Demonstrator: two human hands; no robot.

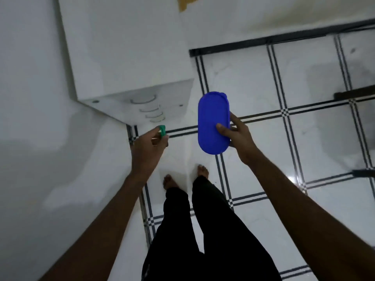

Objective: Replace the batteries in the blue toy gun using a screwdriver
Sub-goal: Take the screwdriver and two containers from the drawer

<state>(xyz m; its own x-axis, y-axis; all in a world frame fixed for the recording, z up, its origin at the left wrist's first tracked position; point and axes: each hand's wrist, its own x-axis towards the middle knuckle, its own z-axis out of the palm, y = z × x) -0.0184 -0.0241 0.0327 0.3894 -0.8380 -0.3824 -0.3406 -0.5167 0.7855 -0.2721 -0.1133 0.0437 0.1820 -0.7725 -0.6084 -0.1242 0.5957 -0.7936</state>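
Observation:
My right hand (237,136) holds a blue oval container (213,122) by its lower right side, thumb pressed on its lid, above the floor. My left hand (150,142) is closed around a small item with a green end (162,130) sticking out past the fingers; what the item is cannot be told. The two hands are apart, the left one lower and to the left of the container. No toy gun shows in this view.
I stand barefoot on a white tiled floor with dark grid lines (284,113). A white wall and a white boxy cabinet corner (142,104) are on the left. Dark furniture legs (354,95) sit at the right edge.

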